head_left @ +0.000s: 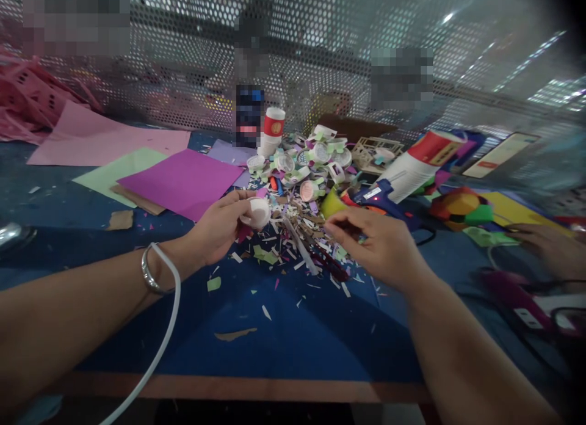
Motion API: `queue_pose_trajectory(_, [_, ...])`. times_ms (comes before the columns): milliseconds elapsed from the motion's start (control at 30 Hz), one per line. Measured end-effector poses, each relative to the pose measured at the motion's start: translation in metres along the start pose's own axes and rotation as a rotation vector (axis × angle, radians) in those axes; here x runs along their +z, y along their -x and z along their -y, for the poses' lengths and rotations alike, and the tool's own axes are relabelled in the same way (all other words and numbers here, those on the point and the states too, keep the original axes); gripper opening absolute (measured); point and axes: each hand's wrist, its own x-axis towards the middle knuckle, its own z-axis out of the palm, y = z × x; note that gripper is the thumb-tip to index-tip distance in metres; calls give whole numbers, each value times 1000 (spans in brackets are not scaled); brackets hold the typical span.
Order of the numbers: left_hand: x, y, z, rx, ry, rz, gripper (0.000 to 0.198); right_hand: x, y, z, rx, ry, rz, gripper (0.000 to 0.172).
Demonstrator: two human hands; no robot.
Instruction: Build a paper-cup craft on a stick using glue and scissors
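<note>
My left hand (224,223) is closed, pinching a small white round piece (259,212) that looks like a cut paper cup bottom. A bit of magenta paper (244,232) shows below those fingers. Over the scraps, my right hand (370,239) has its thumb and forefinger tips drawn together; I cannot make out whether anything lies between them. Just behind it are a yellow-green round object (332,203) and a blue glue gun (383,196). Scissors with dark red handles (330,265) and a whitish stick (302,248) lie among the scraps between my hands.
Small white-and-green paper pieces (315,156) are heaped at the back. Stacked paper cups (414,162) lean at the right; others (273,129) stand upright. Purple paper (183,181) lies left. Another person's hand (549,248) is near a purple power strip (517,303). Perforated metal (302,65) stands behind.
</note>
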Motion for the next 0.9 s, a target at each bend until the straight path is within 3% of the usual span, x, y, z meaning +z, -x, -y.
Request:
queue_pose_trajectory(167, [-2,-1,3,28,30,40,20,-19,3,-18,143,139,-199,15])
queue_pose_trajectory(300, [-1,0,0,33,62,28,15,-31,4,-28,273,246,-266,16])
queue_pose_trajectory(467, [0,1,-2,57,77,84,9,-37,7,-44,396,431,-241,17])
queue_pose_trajectory(600, [0,2,-3,79,63,109,11,-36,7,-46,363,623,-198,26])
queue_pose_trajectory(900, [-1,0,3,79,71,88,8,-25,1,-40,608,603,-58,53])
